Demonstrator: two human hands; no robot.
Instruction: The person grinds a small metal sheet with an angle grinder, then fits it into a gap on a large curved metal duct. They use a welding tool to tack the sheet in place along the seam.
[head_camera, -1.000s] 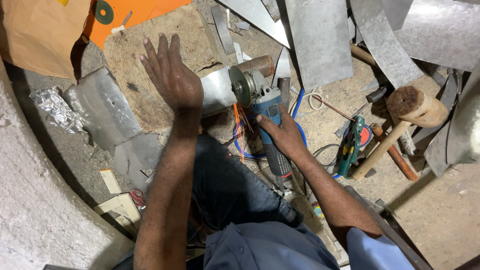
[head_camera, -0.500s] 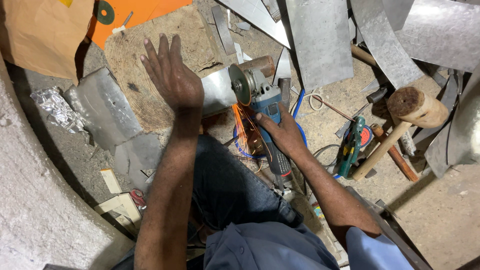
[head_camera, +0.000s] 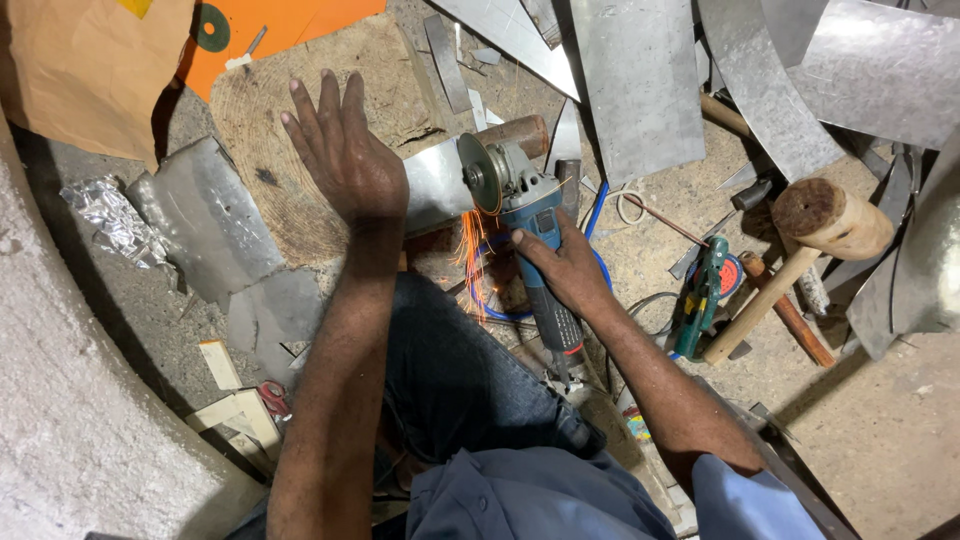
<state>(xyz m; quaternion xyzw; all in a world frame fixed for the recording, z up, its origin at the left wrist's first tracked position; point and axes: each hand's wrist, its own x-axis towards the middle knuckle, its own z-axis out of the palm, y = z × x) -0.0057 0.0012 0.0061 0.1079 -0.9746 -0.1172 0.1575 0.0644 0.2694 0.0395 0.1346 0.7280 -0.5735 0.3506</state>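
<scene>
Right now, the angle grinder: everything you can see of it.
The angle grinder has a blue body, a grey metal head and a round disc at the head end, facing left. It lies tilted, head up-frame, body running down toward the person's lap, with a cord trailing from its tail. The right hand grips the body. The disc meets the edge of a metal sheet, and orange sparks fall below it. The left hand presses flat on that sheet, apart from the grinder.
</scene>
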